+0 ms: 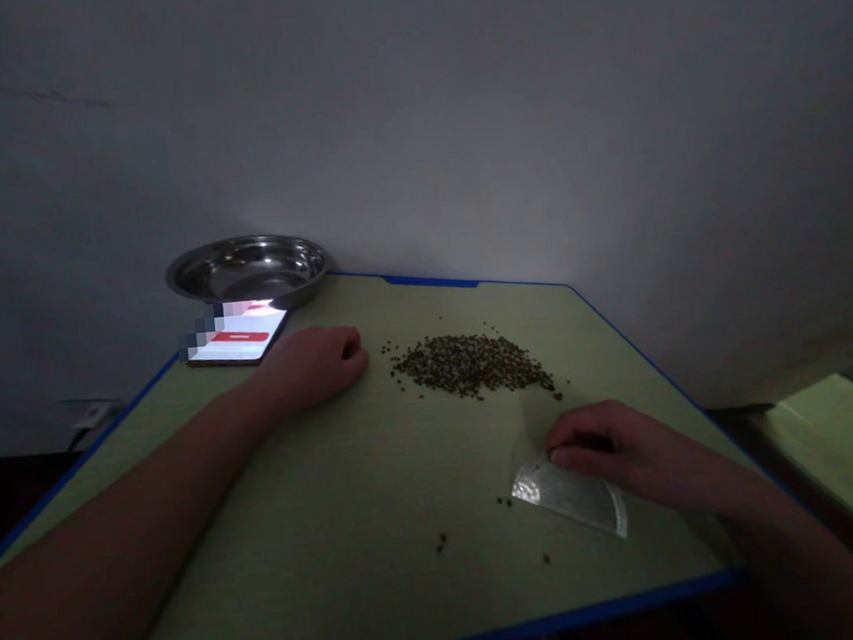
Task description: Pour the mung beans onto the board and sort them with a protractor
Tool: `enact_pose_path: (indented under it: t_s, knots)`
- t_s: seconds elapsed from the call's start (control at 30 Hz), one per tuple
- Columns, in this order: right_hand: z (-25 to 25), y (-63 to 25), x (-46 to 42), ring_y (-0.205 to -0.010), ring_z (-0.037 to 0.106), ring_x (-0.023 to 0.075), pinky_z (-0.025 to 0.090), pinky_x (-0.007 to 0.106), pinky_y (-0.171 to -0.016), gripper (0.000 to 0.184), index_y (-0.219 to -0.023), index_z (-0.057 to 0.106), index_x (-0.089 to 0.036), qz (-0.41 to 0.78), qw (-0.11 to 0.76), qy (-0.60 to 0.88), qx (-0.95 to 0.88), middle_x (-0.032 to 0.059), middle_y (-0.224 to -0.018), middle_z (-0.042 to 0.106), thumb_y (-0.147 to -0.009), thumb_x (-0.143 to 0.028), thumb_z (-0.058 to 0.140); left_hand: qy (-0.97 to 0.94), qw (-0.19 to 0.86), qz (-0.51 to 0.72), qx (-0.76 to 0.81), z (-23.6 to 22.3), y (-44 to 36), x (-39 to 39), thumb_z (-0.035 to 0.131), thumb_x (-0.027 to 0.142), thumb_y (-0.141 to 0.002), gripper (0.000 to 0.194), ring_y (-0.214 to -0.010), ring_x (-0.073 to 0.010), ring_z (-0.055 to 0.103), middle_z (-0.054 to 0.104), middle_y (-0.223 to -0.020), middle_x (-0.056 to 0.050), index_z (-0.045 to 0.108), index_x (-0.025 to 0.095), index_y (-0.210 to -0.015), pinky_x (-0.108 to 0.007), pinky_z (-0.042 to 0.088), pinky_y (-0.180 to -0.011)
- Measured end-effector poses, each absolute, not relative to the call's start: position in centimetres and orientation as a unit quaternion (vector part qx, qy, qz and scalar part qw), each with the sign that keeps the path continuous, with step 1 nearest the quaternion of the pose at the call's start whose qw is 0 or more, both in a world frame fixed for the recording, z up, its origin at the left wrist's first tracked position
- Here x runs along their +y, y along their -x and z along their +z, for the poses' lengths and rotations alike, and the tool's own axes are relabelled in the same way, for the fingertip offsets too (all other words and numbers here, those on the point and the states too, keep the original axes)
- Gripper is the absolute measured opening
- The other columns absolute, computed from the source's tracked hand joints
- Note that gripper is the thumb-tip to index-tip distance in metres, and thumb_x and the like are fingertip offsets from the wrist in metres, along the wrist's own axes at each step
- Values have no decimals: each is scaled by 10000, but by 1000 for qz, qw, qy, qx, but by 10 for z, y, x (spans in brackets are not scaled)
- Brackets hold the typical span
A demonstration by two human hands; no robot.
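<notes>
My left hand (pixel 322 362) rests on the table as a loose fist, left of a heap of small dark brown grains (pixel 471 364). Nothing shows in its curled fingers. Nearer to me on the right, my right hand (pixel 606 444) pinches the upper edge of a clear, half-round protractor (pixel 568 497). The protractor's straight edge faces me and is on or just above the tabletop; my fingers hide part of its curve. A few loose grains (pixel 441 541) lie left of the protractor and in front of it.
A phone (pixel 241 336) with a lit screen lies beside my left forearm. Behind it, a shiny metal basin (pixel 249 268) stands at the table's far left corner. The pale table (pixel 328 558) has a blue rim and meets a grey wall at the back.
</notes>
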State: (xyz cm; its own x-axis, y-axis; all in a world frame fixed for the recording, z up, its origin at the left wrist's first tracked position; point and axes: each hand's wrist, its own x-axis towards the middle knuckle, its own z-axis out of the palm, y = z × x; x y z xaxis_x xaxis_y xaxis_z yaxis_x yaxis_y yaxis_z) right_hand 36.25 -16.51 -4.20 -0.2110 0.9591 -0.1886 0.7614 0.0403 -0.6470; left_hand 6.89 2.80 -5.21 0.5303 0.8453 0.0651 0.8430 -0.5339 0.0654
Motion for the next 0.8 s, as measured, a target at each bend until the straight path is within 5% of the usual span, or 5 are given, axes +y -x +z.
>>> enact_pose_path:
  t_s: [0.8]
  knots:
    - [-43, -352, -169, -684, 557, 149, 416, 265, -611, 218, -789, 652, -170, 299, 183, 616, -705, 15, -740, 638, -915, -276, 509, -879, 23, 55, 473, -54, -67, 31, 376, 447, -836, 331, -660, -208, 567, 642, -746, -69, 580, 206, -738, -319, 337, -577]
